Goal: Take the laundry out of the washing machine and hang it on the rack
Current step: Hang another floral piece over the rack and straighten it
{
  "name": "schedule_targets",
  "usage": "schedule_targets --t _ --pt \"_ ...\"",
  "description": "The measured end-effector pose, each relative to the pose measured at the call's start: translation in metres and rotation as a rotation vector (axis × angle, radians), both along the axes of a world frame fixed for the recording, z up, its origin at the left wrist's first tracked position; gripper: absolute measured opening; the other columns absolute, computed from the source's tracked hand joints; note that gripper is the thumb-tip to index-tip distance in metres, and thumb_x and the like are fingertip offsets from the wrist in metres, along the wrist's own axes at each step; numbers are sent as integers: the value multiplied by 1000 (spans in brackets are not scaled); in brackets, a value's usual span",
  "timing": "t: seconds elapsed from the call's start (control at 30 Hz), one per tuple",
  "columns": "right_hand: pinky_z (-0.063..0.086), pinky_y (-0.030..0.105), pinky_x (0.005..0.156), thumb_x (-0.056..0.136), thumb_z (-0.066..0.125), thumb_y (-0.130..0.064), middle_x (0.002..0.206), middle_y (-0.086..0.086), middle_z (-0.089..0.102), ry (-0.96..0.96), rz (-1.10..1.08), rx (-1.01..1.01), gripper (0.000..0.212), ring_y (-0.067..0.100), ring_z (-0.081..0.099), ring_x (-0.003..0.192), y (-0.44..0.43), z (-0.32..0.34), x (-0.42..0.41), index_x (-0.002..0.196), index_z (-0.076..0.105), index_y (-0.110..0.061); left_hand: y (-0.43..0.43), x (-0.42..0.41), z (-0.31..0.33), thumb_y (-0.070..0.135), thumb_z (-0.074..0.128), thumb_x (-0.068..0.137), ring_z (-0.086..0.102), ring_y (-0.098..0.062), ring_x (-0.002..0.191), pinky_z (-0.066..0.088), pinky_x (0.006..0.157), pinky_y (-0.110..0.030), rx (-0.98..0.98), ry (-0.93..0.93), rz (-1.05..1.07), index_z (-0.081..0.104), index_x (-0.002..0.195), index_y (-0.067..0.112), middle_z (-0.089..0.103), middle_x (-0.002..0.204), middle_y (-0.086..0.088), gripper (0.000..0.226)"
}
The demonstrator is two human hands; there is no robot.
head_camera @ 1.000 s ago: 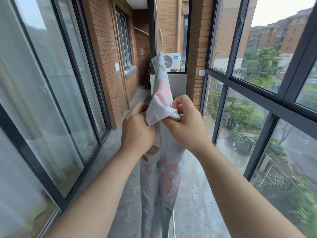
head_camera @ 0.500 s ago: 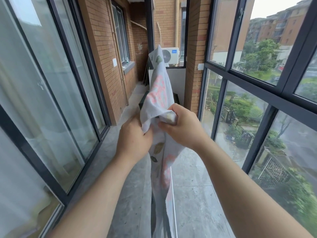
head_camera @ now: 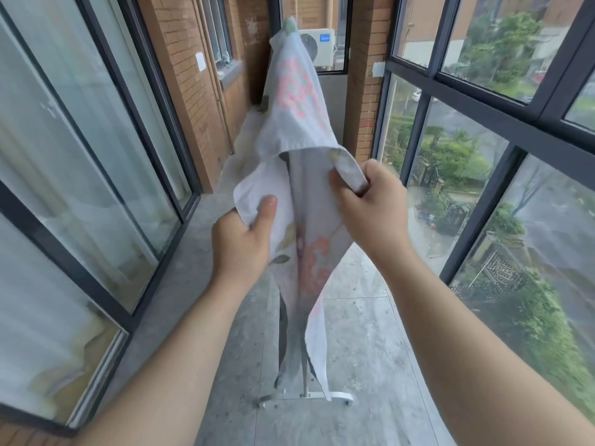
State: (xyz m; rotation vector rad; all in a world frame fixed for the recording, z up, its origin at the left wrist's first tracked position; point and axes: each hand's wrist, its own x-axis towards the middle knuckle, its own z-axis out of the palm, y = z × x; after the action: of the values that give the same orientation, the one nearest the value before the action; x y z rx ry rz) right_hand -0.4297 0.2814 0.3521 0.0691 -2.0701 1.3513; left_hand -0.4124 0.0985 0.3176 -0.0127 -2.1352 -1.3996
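A pale floral cloth (head_camera: 297, 101) hangs draped over the drying rack, running away from me down the balcony. My left hand (head_camera: 244, 239) pinches the near left edge of the cloth, thumb on top. My right hand (head_camera: 367, 204) grips the near right edge with curled fingers. Between my hands the near end of the cloth is spread apart and hangs down. Only the rack's white foot (head_camera: 306, 395) and lower post show below the cloth; its top bar is hidden. The washing machine is out of view.
Glass sliding doors (head_camera: 80, 156) line the left side and dark-framed windows (head_camera: 483, 107) the right. A brick wall (head_camera: 190, 75) and an outdoor air-conditioner unit (head_camera: 320, 46) stand at the far end. The grey tiled floor (head_camera: 360, 333) lies on both sides of the rack.
My hands were close together bunching the cloth's near end; they have moved apart and lower, spreading the edge open. The view tilted down, and the rack's foot now shows.
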Motion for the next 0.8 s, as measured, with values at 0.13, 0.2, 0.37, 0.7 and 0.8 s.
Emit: schedule_targets --t 0.13,0.2,0.37,0.7,0.8 --pt "26 22 47 89 66 -32 54 -7 34 219 -122 100 43 12 34 54 8 8 18 66 31 -22 -5 17 17 55 42 98 25 -11 38 17 41 -20 -57 180 166 20 50 25 29 39 7 61" --pt "26 23 48 87 67 -23 56 -6 33 247 -83 146 39 17 33 57 10 9 21 68 34 -17 -4 22 19 54 39 100 25 -12 39 16 42 -21 -88 199 209 19 53 24 22 40 6 58" --pt "31 16 50 83 69 -11 62 -4 39 35 305 218 40 10 37 55 3 -8 25 71 35 -28 8 30 12 37 39 102 38 -3 45 24 45 -15 -188 295 138 20 61 32 24 46 12 45" --pt "43 48 56 81 65 -7 68 11 45 -32 592 -71 34 37 47 60 -15 -4 36 72 40 -28 15 32 10 35 52 97 47 -9 57 33 51 -20 -227 309 -72 50 65 10 50 57 9 41" --pt "38 45 57 82 66 -10 68 5 44 -24 603 -99 32 29 42 61 -16 0 37 71 40 -25 17 33 8 34 52 96 47 -2 59 37 57 -18 -88 231 -237 54 71 18 50 61 13 30"
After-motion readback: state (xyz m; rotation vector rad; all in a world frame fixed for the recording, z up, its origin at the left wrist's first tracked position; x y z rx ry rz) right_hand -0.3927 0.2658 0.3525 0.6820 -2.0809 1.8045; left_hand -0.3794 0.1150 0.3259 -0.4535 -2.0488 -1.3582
